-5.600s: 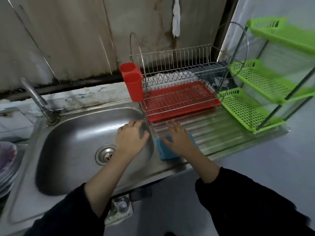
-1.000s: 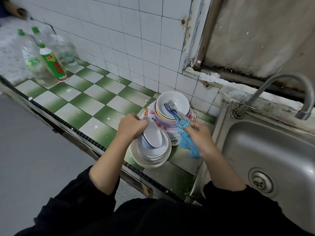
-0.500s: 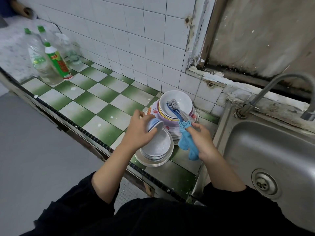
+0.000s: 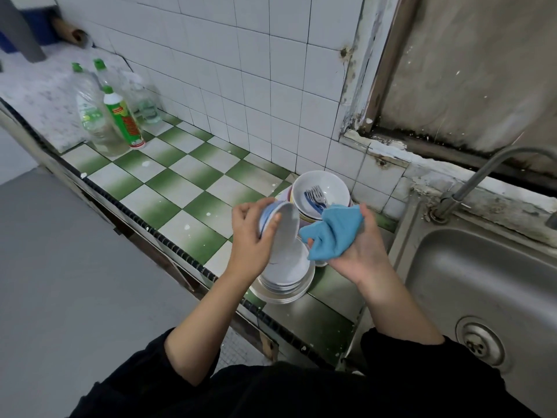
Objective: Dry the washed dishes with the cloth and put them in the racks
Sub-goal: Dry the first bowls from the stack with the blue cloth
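My left hand (image 4: pixel 251 236) grips a small white bowl with a blue rim (image 4: pixel 281 229), tilted on its side above a stack of white bowls and plates (image 4: pixel 286 276) on the green-checked counter. The blue cloth (image 4: pixel 333 232) lies over the upturned palm of my right hand (image 4: pixel 366 248), just right of the bowl, with my thumb and fingers curled up around its edges. Behind them stands a taller pile of dishes topped by a white bowl (image 4: pixel 325 188) holding forks with blue handles (image 4: pixel 315 197). The racks are out of view.
A steel sink (image 4: pixel 494 285) with a drain and a curved tap (image 4: pixel 482 173) lies to the right. Several plastic bottles (image 4: pixel 111 116) stand at the far left of the tiled counter (image 4: pixel 180 188). White wall tiles rise behind; the counter's front edge runs diagonally.
My left hand has lifted the small bowl off the stack and tipped it on its side. My right hand has turned palm up with the cloth, close beside the bowl.
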Demonstrator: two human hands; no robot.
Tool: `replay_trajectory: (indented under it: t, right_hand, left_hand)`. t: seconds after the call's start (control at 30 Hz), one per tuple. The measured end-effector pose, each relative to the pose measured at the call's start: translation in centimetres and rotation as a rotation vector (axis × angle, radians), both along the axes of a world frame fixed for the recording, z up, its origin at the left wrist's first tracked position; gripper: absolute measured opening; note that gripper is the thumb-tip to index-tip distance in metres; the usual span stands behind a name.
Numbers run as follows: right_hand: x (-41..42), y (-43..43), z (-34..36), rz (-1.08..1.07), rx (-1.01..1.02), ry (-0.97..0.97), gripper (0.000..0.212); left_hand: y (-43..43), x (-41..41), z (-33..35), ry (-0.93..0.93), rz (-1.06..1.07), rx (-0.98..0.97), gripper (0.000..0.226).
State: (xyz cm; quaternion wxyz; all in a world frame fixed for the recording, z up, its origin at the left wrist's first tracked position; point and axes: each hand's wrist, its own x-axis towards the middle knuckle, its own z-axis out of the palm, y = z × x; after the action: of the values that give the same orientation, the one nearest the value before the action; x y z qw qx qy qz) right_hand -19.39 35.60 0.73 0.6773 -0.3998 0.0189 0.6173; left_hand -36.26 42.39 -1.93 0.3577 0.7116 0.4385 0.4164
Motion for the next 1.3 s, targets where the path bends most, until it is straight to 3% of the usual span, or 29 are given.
replay_trajectory:
  t: [0.1, 0.17, 0.23, 0.33, 0.4, 0.53, 0.6, 0.67, 0.73, 0.77, 0.8, 0.83, 0.9, 0.93, 1.1, 1.23, 1.3]
  right_hand:
    - [-0.6, 0.4, 1.3, 0.016, 0.009, -0.046, 0.046]
    - [-1.7, 0.6, 2.3, 0.027, 0.049, -0.149, 0.033]
    - [-3.0, 0.9, 2.7, 0.007, 0.037, -0.452, 0.019]
    - [-5.2, 1.1, 2.8, -0.145, -0.056, -1.019, 0.021]
    - [-6.9, 1.0, 2.1, -0.112, 0.051, -1.238, 0.023]
    - [-8.7, 0.5, 1.6, 0.106, 0.13, -1.325, 0.03]
    - [-7.8, 0.4, 2.6, 0.313, 0.199, -1.414, 0.035]
    - [-6.2, 0.5, 4.1, 0.672, 0.242, -1.683, 0.043]
    - [-5.0, 0.6, 5.5, 0.939, 0.227, -2.116, 0.047]
    - [-4.5, 0.6, 6.0, 0.925, 0.255, -2.276, 0.046]
    - [-4.2, 0.6, 5.9, 0.779, 0.31, -2.358, 0.044]
    - [-4.1, 0.7, 5.6, 0.561, 0.336, -2.332, 0.041]
    - [-5.0, 1.1, 5.1, 0.214, 0.245, -2.057, 0.037]
    - [-5.7, 1.4, 5.3, 0.15, 0.22, -1.942, 0.035]
    - [-6.3, 1.4, 7.0, 0.557, 0.211, -1.63, 0.032]
    - [-6.0, 1.3, 7.4, 0.215, 0.134, -1.538, 0.029]
    - [-6.8, 1.1, 7.2, 0.269, 0.199, -1.549, 0.033]
  left_hand:
    - [0.3, 0.4, 1.4, -0.284, 0.095, -0.293, 0.034]
    - [0.1, 0.4, 2.5, -0.443, 0.128, -0.446, 0.028]
    - [-0.3, 0.4, 3.2, -0.476, 0.124, -0.473, 0.027]
    - [-0.6, 0.7, 3.7, -0.419, 0.084, -0.365, 0.027]
    - [-0.9, 1.1, 3.9, -0.361, 0.041, -0.268, 0.026]
    - [-1.3, 1.3, 4.5, -0.257, 0.0, -0.176, 0.029]
    - [-1.0, 0.7, 5.3, -0.268, 0.054, -0.171, 0.031]
    - [-0.6, 0.0, 5.8, -0.315, 0.084, -0.214, 0.031]
    - [-0.5, -0.5, 6.1, -0.367, 0.073, -0.297, 0.031]
    - [-0.5, -0.6, 6.2, -0.388, 0.064, -0.331, 0.03]
    - [-0.7, -0.6, 6.4, -0.412, 0.052, -0.349, 0.029]
    - [-0.8, -0.4, 6.7, -0.43, 0.036, -0.348, 0.029]
    - [-1.2, 0.2, 7.3, -0.433, 0.001, -0.313, 0.028]
    - [-1.3, 0.5, 7.5, -0.424, -0.005, -0.295, 0.028]
    - [-1.3, 0.3, 7.3, -0.422, 0.041, -0.351, 0.029]
    - [-1.7, 0.6, 8.1, -0.455, -0.026, -0.34, 0.031]
    - [-1.3, 0.7, 8.6, -0.458, -0.001, -0.329, 0.032]
